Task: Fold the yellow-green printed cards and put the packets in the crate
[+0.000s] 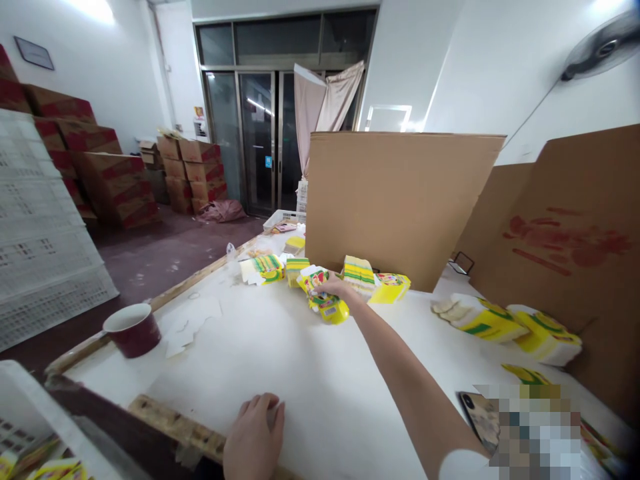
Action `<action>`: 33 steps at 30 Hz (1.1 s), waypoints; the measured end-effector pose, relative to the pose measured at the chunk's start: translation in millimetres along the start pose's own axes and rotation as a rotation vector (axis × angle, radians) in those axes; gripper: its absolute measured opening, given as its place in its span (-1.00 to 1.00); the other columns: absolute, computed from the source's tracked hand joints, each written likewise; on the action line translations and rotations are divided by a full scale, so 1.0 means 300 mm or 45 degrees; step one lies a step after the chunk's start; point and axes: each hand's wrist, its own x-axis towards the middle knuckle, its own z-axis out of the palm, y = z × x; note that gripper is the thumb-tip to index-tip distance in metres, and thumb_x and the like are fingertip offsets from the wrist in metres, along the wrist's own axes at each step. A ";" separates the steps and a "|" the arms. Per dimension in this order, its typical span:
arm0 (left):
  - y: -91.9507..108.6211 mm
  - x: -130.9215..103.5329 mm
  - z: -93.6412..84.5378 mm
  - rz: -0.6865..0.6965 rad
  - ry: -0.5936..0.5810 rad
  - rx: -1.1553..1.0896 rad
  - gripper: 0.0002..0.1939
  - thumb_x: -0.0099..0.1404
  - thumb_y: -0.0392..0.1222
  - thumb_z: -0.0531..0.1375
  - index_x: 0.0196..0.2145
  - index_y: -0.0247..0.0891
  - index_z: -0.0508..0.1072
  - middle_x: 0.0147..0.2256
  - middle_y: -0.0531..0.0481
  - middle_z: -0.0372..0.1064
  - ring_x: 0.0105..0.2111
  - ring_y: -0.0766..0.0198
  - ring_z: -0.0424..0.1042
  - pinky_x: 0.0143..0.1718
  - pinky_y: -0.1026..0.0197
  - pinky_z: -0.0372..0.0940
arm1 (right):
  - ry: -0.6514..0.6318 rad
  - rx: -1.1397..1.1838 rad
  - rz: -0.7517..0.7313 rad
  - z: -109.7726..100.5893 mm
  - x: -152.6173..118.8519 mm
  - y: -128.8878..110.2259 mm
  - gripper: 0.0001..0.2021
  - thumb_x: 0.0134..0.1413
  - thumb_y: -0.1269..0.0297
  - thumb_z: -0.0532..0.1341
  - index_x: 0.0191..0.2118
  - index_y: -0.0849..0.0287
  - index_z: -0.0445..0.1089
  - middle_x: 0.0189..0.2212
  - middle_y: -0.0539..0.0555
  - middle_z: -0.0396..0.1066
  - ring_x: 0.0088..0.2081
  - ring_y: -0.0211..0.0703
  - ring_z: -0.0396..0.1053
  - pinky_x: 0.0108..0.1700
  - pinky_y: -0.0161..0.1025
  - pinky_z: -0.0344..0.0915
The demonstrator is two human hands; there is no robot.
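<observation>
My right hand (334, 286) reaches across the white table and is closed on a yellow printed carton (334, 312) that looks flat or partly folded. Around it lie bundles of flat cartons: a green-striped stack (358, 272) just behind the wrist, a small stack (297, 271) and a fanned bundle (264, 269) to the left, and a loose yellow carton (392, 288) to the right. My left hand (255, 433) rests at the near table edge with curled fingers; a small greyish patch shows between thumb and fingers, too unclear to name.
A maroon tub (133, 331) and paper scraps (193, 327) lie on the left of the table (320, 387). A tall cardboard sheet (395, 207) stands behind. At right are more carton bundles (493, 320) and a phone (479, 419). A white crate (37, 427) stands near left.
</observation>
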 end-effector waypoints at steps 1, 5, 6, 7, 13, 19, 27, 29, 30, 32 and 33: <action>-0.004 0.002 0.005 0.001 0.015 -0.004 -0.77 0.27 -0.12 -0.03 -0.31 -0.16 0.40 -0.26 0.00 0.41 -0.18 0.22 0.34 -0.16 0.20 0.14 | 0.017 -0.085 -0.013 0.014 -0.008 -0.004 -0.32 -0.23 0.22 0.38 0.08 0.18 0.19 -0.03 0.20 0.25 -0.03 0.10 0.27 -0.08 -0.02 0.26; -0.002 -0.005 0.003 0.007 0.086 -0.016 -0.78 0.26 -0.13 0.00 -0.35 -0.22 0.41 -0.30 -0.05 0.42 -0.18 0.15 0.33 -0.21 0.16 0.16 | 0.067 -0.405 -0.165 0.109 -0.100 -0.018 0.05 -0.56 0.30 0.46 0.20 0.08 0.02 0.09 0.30 0.03 0.12 0.37 0.01 0.04 0.08 0.04; 0.002 -0.010 -0.001 0.007 0.091 -0.026 -0.79 0.25 -0.15 0.02 -0.35 -0.24 0.42 -0.31 -0.06 0.43 -0.19 0.14 0.33 -0.22 0.15 0.16 | 0.057 -0.458 -0.225 0.135 -0.132 -0.017 0.08 -0.56 0.30 0.45 0.22 0.06 -0.02 0.10 0.31 0.01 0.12 0.41 -0.02 0.05 0.11 -0.01; 0.005 -0.014 -0.004 -0.005 0.091 -0.024 -0.80 0.24 -0.15 0.04 -0.35 -0.23 0.43 -0.31 -0.05 0.43 -0.19 0.15 0.33 -0.21 0.16 0.16 | 0.035 -0.500 -0.288 0.157 -0.162 -0.013 0.08 -0.54 0.28 0.44 0.23 0.05 -0.05 0.09 0.32 0.00 0.12 0.42 -0.02 0.05 0.12 -0.04; 0.000 -0.013 -0.002 -0.083 0.104 -0.006 -0.84 0.20 -0.09 0.10 -0.36 -0.15 0.45 -0.31 0.07 0.45 -0.21 0.26 0.33 -0.21 0.24 0.18 | 0.126 -0.867 -0.511 0.220 -0.185 0.053 -0.06 -0.25 -0.02 0.25 0.26 0.14 -0.16 -0.02 0.39 0.12 -0.03 0.41 0.19 -0.11 0.08 0.10; 0.005 -0.027 -0.010 -0.072 0.146 -0.026 -0.83 0.20 -0.10 0.10 -0.39 -0.17 0.46 -0.34 0.03 0.45 -0.24 0.23 0.34 -0.24 0.21 0.21 | 0.151 -0.947 -0.469 0.202 -0.218 0.070 -0.06 -0.24 -0.06 0.21 0.25 0.21 -0.15 -0.07 0.37 0.19 -0.03 0.36 0.23 -0.15 0.06 0.17; 0.003 -0.023 -0.002 -0.103 0.156 -0.042 -0.84 0.22 -0.13 0.08 -0.28 -0.16 0.42 -0.27 0.02 0.43 -0.21 0.24 0.35 -0.21 0.21 0.21 | -0.363 -0.848 -0.830 0.117 -0.467 0.084 0.00 -0.37 0.12 0.30 0.27 0.16 -0.12 -0.02 0.26 0.19 -0.03 0.15 0.24 -0.05 -0.05 0.19; 0.004 -0.023 -0.001 -0.109 0.149 -0.055 -0.83 0.23 -0.17 0.07 -0.24 -0.17 0.40 -0.25 0.00 0.42 -0.20 0.24 0.34 -0.20 0.21 0.20 | -0.466 -0.796 -0.881 0.114 -0.535 0.083 0.03 -0.40 0.15 0.32 0.27 0.18 -0.14 -0.01 0.26 0.17 -0.04 0.12 0.24 -0.04 -0.05 0.19; 0.005 -0.024 -0.001 -0.111 0.145 -0.062 -0.83 0.23 -0.20 0.07 -0.23 -0.18 0.40 -0.25 -0.01 0.42 -0.19 0.24 0.34 -0.19 0.21 0.19 | -0.494 -0.778 -0.893 0.118 -0.563 0.085 0.04 -0.41 0.16 0.33 0.28 0.19 -0.15 -0.01 0.27 0.17 -0.04 0.11 0.24 -0.04 -0.05 0.19; 0.007 -0.025 -0.002 -0.108 0.141 -0.072 -0.83 0.24 -0.24 0.05 -0.24 -0.18 0.40 -0.25 -0.02 0.42 -0.20 0.24 0.35 -0.19 0.22 0.18 | -0.465 -0.758 -0.895 0.130 -0.600 0.098 0.06 -0.41 0.16 0.33 0.28 0.15 -0.17 -0.01 0.26 0.17 -0.05 0.12 0.24 -0.04 -0.02 0.19; 0.008 -0.026 -0.003 -0.106 0.143 -0.076 -0.82 0.24 -0.25 0.03 -0.24 -0.18 0.40 -0.26 -0.02 0.42 -0.20 0.24 0.35 -0.19 0.22 0.18 | -0.462 -0.747 -0.892 0.135 -0.610 0.108 0.07 -0.40 0.17 0.34 0.29 0.15 -0.19 0.02 0.28 0.16 -0.02 0.13 0.22 -0.03 -0.01 0.18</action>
